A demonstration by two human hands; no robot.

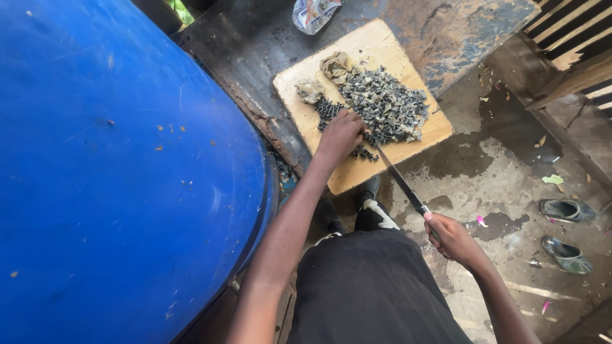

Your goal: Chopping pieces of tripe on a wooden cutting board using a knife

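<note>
A pale wooden cutting board (382,44) lies on a dark metal table. A heap of dark grey chopped pieces (386,105) covers its middle, with two crumpled beige lumps (335,67) at its far side. My left hand (341,134) presses down on a small dark strip of the material at the board's near side. My right hand (454,237) grips the handle of a long knife (400,181), whose blade tip reaches the board beside my left fingers.
A large blue drum (121,172) fills the left. A crumpled plastic wrapper (312,13) lies beyond the board. The wet concrete floor holds two worn green shoes (566,232) at right. Wooden slats (574,32) stand at top right. My black-clad legs and shoe are below.
</note>
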